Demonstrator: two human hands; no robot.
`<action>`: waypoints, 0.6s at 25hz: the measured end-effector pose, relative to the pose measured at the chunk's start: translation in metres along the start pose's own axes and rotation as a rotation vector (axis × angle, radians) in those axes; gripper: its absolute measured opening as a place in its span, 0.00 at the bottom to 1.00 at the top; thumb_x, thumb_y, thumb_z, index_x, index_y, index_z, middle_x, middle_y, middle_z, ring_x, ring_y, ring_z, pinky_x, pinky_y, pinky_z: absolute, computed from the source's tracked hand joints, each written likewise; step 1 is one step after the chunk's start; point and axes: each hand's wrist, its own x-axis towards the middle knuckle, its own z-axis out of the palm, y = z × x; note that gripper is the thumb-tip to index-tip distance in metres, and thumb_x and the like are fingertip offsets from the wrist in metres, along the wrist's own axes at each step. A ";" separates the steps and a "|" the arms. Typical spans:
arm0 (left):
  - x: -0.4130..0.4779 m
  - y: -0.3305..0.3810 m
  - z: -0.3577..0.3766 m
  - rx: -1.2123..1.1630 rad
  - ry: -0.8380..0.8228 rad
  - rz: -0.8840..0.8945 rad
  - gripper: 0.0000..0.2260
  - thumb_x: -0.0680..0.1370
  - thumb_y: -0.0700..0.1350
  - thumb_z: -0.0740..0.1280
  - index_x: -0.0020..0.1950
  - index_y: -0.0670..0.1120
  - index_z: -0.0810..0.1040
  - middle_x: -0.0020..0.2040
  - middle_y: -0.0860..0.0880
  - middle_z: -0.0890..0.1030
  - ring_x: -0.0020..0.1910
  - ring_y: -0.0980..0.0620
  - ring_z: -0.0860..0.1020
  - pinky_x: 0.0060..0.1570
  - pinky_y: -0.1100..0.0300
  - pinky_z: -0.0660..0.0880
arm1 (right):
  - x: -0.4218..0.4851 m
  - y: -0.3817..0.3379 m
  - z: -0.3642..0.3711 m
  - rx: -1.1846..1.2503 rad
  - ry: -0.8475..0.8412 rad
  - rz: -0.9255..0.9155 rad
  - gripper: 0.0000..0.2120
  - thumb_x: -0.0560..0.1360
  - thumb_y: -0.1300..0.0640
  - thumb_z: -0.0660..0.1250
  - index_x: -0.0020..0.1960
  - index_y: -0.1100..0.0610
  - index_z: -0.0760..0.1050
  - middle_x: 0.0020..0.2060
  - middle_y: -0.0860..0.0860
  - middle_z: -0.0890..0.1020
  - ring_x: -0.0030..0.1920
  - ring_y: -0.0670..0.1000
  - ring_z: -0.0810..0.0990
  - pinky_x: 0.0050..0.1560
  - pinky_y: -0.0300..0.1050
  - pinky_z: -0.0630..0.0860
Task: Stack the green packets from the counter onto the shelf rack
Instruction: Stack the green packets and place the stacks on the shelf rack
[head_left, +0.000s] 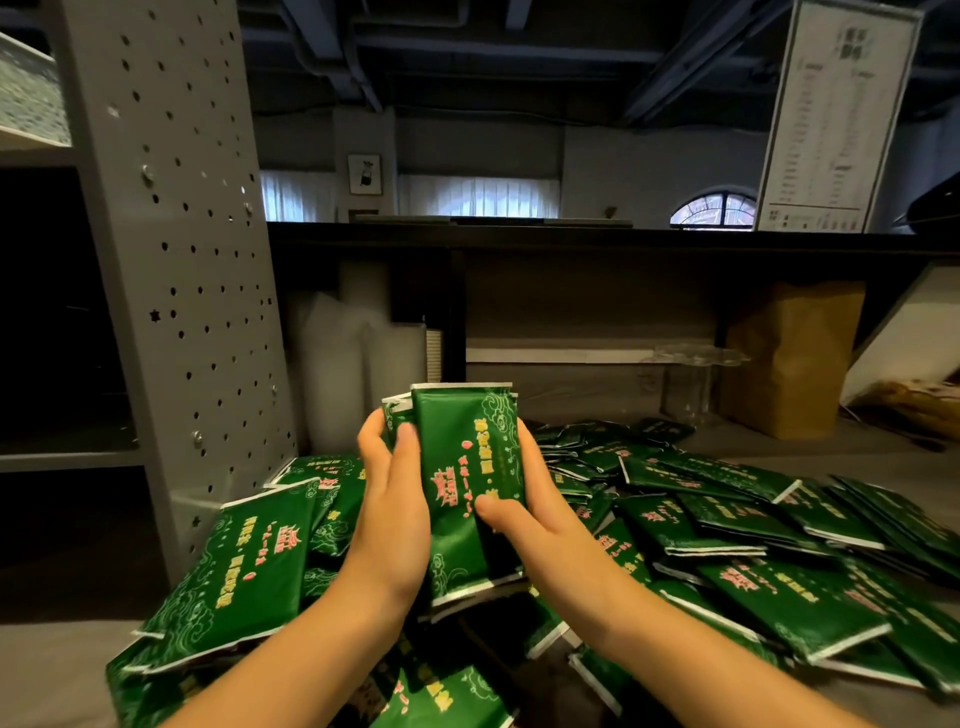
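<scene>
Bare left hand (390, 501), right hand (527, 514), forearms (306, 631)

Held packet (467, 457): yellow and pink East Asian characters running lengthwise beside a pink crown-like emblem, too blurred to read. Loose packet (244, 566), lower left: the same print, likewise unreadable. Hanging white banner (831, 109), upper right: columns of print too small to read.

A brown paper bag (789, 358) stood at the back right beside a clear plastic container (691, 379), frosted plastic rolls (337, 364) leaned at the back left, and a white printed banner (831, 119), an arched window (714, 209) and a framed picture (364, 174) showed beyond.
</scene>
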 end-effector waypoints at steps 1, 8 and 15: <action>-0.001 0.000 0.001 -0.007 -0.030 0.007 0.22 0.78 0.63 0.55 0.69 0.56 0.63 0.56 0.48 0.80 0.56 0.51 0.79 0.61 0.46 0.72 | 0.000 0.002 0.000 -0.001 -0.013 -0.006 0.33 0.74 0.55 0.60 0.74 0.40 0.49 0.62 0.36 0.73 0.61 0.35 0.73 0.60 0.29 0.69; -0.004 0.004 0.001 0.054 -0.123 0.094 0.37 0.65 0.55 0.73 0.68 0.59 0.58 0.56 0.53 0.79 0.53 0.57 0.80 0.55 0.57 0.75 | -0.001 0.005 -0.003 -0.050 -0.081 -0.002 0.39 0.74 0.52 0.58 0.75 0.40 0.36 0.63 0.20 0.58 0.63 0.22 0.59 0.64 0.23 0.60; 0.009 0.004 -0.010 0.167 -0.019 0.177 0.29 0.71 0.45 0.71 0.67 0.55 0.60 0.56 0.53 0.77 0.51 0.60 0.78 0.49 0.62 0.77 | 0.006 -0.006 -0.036 -0.307 -0.144 -0.034 0.26 0.80 0.53 0.56 0.72 0.36 0.50 0.65 0.29 0.67 0.65 0.32 0.68 0.64 0.33 0.68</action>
